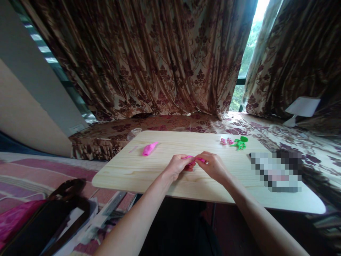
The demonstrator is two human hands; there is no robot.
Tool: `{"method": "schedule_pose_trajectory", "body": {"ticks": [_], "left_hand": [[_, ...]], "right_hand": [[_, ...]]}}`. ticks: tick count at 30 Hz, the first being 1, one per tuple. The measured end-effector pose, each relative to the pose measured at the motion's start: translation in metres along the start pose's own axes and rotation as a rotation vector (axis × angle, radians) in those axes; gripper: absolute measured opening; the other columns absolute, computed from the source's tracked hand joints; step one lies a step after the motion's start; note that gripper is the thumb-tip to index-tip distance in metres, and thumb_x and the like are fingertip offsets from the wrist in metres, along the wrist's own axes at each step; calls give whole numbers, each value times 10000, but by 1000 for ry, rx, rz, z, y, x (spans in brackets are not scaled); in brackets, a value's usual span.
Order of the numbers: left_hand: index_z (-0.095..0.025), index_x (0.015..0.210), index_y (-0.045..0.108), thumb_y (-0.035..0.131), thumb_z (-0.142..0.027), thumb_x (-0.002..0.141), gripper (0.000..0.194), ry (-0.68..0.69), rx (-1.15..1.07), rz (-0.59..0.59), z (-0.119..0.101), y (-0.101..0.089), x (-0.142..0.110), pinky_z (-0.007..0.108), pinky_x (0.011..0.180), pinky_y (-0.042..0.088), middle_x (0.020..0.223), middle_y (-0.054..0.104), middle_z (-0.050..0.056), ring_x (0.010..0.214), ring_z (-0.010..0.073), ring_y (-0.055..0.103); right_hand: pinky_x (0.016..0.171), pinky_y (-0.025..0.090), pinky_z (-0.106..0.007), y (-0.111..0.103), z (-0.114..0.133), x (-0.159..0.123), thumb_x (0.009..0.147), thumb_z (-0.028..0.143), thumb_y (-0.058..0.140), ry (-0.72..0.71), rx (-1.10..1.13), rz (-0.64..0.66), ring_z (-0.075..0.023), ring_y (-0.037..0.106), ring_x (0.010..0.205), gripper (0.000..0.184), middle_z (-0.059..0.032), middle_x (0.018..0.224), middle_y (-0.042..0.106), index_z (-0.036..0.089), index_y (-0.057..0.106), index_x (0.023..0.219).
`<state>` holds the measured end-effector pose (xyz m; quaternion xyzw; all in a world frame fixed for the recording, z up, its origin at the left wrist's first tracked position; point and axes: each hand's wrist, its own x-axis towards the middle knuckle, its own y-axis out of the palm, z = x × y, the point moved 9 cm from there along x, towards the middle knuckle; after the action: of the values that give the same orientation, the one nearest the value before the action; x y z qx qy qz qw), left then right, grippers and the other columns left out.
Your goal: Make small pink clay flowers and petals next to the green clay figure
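Note:
Over the front middle of the table, my left hand [179,165] and my right hand [210,164] meet, fingertips pinched close together. Between them stretches a small bright pink clay-like piece [189,157], with each hand gripping an end. My fingers cover much of it, so its full shape is hidden. To the left lies a larger pink lump [149,149] with a tapered end, apart from both hands. Small pink-and-white pieces [226,141] sit at the back right, beside bright green leaf-like pieces [240,144].
The pale wooden table [119,174] has rounded corners. A blurred-out tablet-like object [275,174] lies at its right. A clear plastic cup [134,133] stands by the back left corner. Behind are a patterned covered ledge, curtains [170,64] and a white lamp [303,106]. A dark bag [50,217] lies at left.

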<state>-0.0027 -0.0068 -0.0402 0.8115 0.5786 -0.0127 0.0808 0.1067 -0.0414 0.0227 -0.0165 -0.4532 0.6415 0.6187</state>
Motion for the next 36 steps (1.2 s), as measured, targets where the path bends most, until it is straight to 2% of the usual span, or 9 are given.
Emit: {"method": "schedule_pose_trajectory", "body": {"ticks": [6,10,14,17,19,23,28,32,36], "left_hand": [[-99,687,643,734,-328,578,270,18,-31,-77,-4,-27,2,251,532,467,641,632,53,494,92,540],[-107,699,628,723,-313,586,253,76,-32,-212,-14,-77,4,239,531,463,650,627,32,478,78,531],[-118,668,601,707,-305,597,226,155,-38,-385,-28,-132,2,196,495,425,581,589,-10,462,59,507],[-128,748,604,708,-283,594,242,182,-70,-422,-37,-146,2,201,547,444,682,624,11,572,81,565],[-129,775,604,716,-279,589,264,176,-92,-379,-39,-136,4,221,600,461,768,643,41,680,113,602],[-132,806,616,704,-326,612,289,120,-117,-222,-34,-85,8,263,647,469,859,650,87,791,163,615],[-127,800,647,672,-391,642,309,63,-106,-65,-31,-29,4,280,647,454,847,655,99,766,169,607],[-133,769,660,673,-363,643,263,135,-91,-65,-48,-21,2,259,653,430,788,658,64,728,147,584],[-129,730,671,694,-292,622,198,209,-82,-113,-61,-25,4,215,608,396,667,640,22,640,110,548]], "right_hand": [[550,422,-252,-18,-41,-4,739,299,570,194,63,-167,-149,565,578,169,-22,645,646,203,706,761],[454,421,-244,-56,-92,-18,685,345,624,376,150,-320,-150,565,465,219,1,479,590,159,703,769],[472,470,-241,-101,-132,-41,667,395,645,514,261,-556,-128,578,489,312,-20,580,626,136,676,839],[516,502,-233,-112,-135,-46,693,427,623,550,388,-655,-111,593,551,366,-47,703,647,136,642,913],[522,508,-229,-103,-121,-36,696,438,622,537,485,-627,-116,605,588,373,-65,755,653,138,637,916],[506,503,-224,-64,-63,5,659,416,665,449,632,-431,-130,611,611,321,-77,784,667,141,662,823],[679,522,-281,-36,-20,43,659,356,676,361,753,-296,-124,612,676,323,-35,780,666,162,640,915],[727,506,-298,-9,-20,42,640,302,688,377,794,-185,-135,613,746,299,-43,842,672,155,653,898],[584,478,-243,33,-9,31,658,303,671,375,822,-20,-117,584,650,256,-31,770,672,160,676,870]]}}
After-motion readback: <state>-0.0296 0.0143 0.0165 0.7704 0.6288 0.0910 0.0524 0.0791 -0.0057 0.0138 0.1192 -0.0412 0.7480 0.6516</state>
